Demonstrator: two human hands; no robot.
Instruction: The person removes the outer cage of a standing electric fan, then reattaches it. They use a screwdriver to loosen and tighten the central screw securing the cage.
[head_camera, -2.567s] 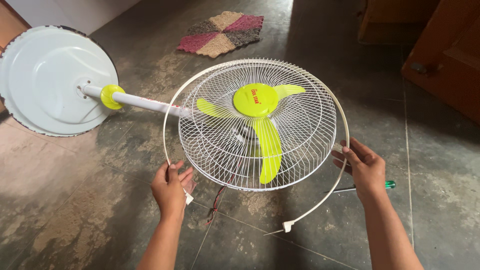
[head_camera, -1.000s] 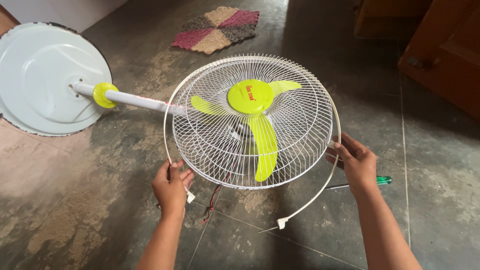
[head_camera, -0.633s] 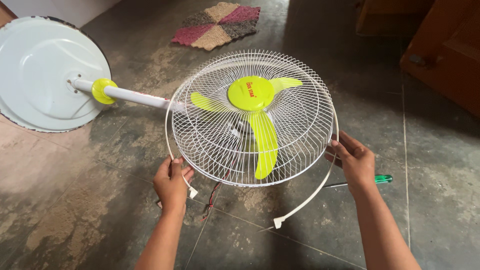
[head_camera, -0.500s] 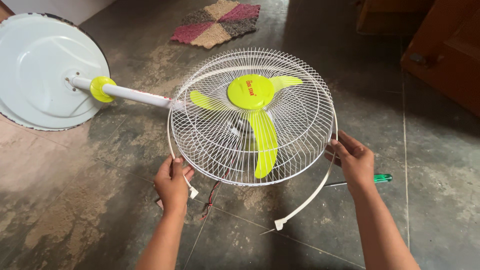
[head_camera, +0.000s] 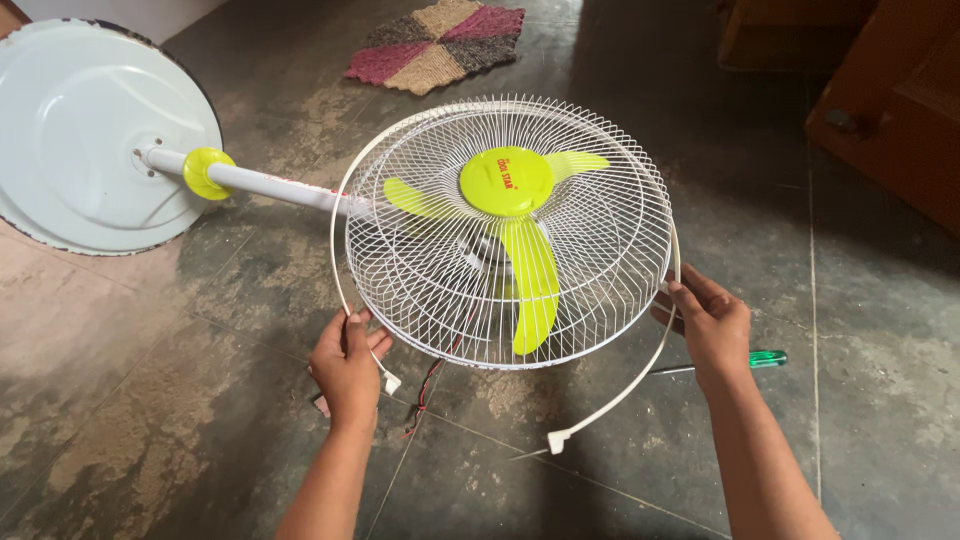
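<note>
Shifted slightly right, fan (head_camera: 505, 230) lying flat, pole pointing left, left hand (head_camera: 347, 362) and right hand (head_camera: 708, 322) gripping rim band (head_camera: 612, 400)

Floor (head_camera: 880, 330): fan (head_camera: 500, 240), screwdriver (head_camera: 745, 362), rug (head_camera: 440, 45)

A pedestal fan lies on its side on a stained stone floor (head_camera: 150, 400). The left hand (head_camera: 345, 365) grips one end of the white plastic rim band (head_camera: 640, 375), the right hand (head_camera: 712, 322) holds it at the opposite side of the white wire guard (head_camera: 610, 215). Lime-green blades (head_camera: 530, 285) show through the wires. A green-handled screwdriver (head_camera: 765, 358) lies just beside the right hand. The pole (head_camera: 270, 185) runs to the round white base (head_camera: 90, 130); a patchwork mat (head_camera: 440, 40) lies beyond.
</note>
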